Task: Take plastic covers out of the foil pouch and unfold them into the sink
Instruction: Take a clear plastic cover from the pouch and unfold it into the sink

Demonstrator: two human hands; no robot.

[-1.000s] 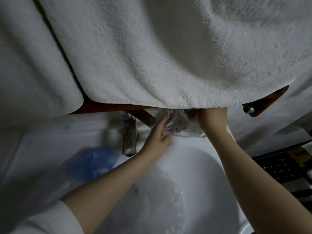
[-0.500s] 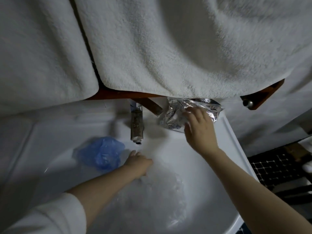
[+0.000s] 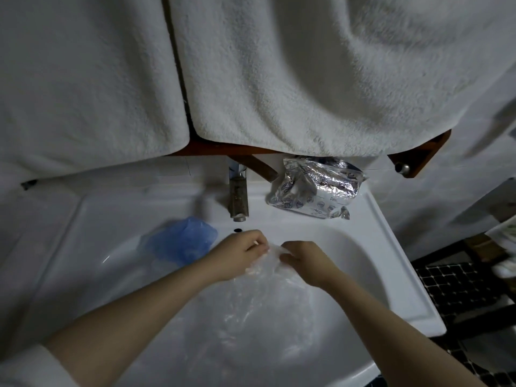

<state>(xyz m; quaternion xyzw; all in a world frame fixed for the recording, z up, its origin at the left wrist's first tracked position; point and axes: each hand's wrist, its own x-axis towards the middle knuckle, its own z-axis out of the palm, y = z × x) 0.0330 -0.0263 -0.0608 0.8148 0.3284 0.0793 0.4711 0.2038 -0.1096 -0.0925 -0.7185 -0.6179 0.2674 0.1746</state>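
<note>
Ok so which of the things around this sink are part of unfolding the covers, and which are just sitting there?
Part of the job:
clear cover, pinched by left hand and right hand
blue cover on the basin's left slope
foil pouch on the rim
sink

Just there:
tap
towels
wooden rail

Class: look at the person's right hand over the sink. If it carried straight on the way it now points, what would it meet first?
The right hand points leftward, gripping the clear plastic cover. Going straight on, it would probably meet the left hand first, which pinches the same cover close by. Depth is hard to judge.
</note>
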